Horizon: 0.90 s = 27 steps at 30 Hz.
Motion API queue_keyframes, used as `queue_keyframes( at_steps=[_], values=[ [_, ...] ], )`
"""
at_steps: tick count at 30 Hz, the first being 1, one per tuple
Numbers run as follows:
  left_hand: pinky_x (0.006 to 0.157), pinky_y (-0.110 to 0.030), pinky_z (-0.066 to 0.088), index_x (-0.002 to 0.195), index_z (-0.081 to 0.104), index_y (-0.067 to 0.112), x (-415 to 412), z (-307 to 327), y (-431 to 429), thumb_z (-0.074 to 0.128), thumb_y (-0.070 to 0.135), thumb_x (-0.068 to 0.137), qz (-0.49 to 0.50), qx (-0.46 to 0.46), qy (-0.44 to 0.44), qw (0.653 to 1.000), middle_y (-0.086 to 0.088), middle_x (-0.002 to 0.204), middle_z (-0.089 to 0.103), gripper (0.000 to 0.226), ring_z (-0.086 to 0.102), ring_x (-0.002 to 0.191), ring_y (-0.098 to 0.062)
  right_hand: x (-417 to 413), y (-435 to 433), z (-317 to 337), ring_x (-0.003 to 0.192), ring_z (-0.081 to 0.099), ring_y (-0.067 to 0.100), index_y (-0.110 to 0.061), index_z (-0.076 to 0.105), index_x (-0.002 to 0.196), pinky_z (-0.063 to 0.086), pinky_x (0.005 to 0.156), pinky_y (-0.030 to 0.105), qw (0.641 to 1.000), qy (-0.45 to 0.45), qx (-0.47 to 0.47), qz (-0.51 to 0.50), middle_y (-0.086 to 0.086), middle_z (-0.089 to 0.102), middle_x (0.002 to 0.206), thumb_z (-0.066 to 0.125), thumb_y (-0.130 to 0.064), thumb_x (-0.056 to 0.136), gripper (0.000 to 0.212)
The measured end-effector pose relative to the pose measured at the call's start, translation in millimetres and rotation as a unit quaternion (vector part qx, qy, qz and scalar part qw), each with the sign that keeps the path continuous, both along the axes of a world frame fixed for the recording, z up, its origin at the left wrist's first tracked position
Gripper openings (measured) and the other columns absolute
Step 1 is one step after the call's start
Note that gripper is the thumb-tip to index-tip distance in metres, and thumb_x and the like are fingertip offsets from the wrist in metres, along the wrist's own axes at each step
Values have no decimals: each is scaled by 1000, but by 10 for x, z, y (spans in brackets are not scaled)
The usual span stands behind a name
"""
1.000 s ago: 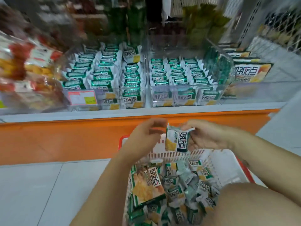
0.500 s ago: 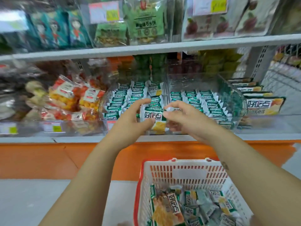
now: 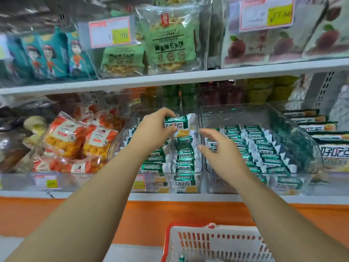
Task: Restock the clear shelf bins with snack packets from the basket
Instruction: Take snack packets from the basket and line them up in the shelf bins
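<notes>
Item: snack packet (image 3: 179, 125), green and white, pinched at its left end by the left hand (image 3: 153, 127), held above the back of the left clear bin (image 3: 117, 148) (rows of like packets below). Right hand (image 3: 219, 148): fingers (image 3: 207, 132) loosely spread, holding nothing, at the right clear bin (image 3: 236, 110)'s near-left corner. Basket (image 3: 207, 242): red-rimmed, below the shelf.
</notes>
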<state>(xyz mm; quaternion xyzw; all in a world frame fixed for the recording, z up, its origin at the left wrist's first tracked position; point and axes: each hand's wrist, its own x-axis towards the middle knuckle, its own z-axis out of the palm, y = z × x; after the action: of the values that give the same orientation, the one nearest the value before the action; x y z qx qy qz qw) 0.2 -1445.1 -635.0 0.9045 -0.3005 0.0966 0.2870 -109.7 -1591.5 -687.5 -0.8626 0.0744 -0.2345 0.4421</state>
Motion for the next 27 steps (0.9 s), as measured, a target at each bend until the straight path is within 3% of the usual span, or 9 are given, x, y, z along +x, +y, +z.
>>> queue_keyframes(
  at_steps=[3,7,12,15,20,23,27],
  values=[
    [64,-29,41,122,55,21,339,-122,-251,63,27,90,3,8,-7,1000,-7,88,63,34,58,80,-20,110,-96,-193,118,48,5,-23,59,124,42,102,23,1000,2,22,4,-17,49,131,58,-17,93,32],
    [86,-33,46,126,56,17,742,-293,-605,64,26,90,-2,95,-6,996,-13,121,61,38,57,108,-28,196,-163,-309,107,50,-4,-23,65,113,42,83,1,998,-25,52,6,-23,50,123,62,-17,90,24],
    [96,-36,46,131,52,16,1088,-482,-822,62,27,91,16,187,8,982,-13,131,56,43,54,116,-29,233,-179,-382,111,53,-5,-27,66,111,44,84,3,998,-51,44,3,-22,53,128,64,-19,88,25],
    [96,-41,47,127,56,21,1171,-602,-868,64,27,87,52,222,-28,973,-12,133,51,41,52,118,-30,236,-189,-388,109,53,-6,-28,66,110,43,82,1,997,-57,47,7,-25,52,124,63,-18,88,24],
    [103,-51,41,129,55,27,1159,-568,-850,64,33,87,75,275,-24,958,-15,141,37,43,36,131,-37,220,-184,-375,111,52,-6,-28,65,112,41,84,0,998,-49,42,11,-30,49,121,62,-19,89,25],
    [105,-48,37,128,55,30,959,-444,-723,60,36,89,74,216,-18,973,-12,136,49,39,42,127,-34,190,-183,-374,117,46,-7,-27,63,120,39,92,6,999,-46,12,13,-26,46,129,60,-21,91,29],
    [100,-35,33,119,63,22,218,-431,-455,57,26,92,44,-22,-85,995,-7,129,51,28,38,125,-29,79,-1,-450,123,42,4,-22,62,124,31,103,23,993,-68,-85,-51,-12,50,135,56,-19,94,30]
  ],
)
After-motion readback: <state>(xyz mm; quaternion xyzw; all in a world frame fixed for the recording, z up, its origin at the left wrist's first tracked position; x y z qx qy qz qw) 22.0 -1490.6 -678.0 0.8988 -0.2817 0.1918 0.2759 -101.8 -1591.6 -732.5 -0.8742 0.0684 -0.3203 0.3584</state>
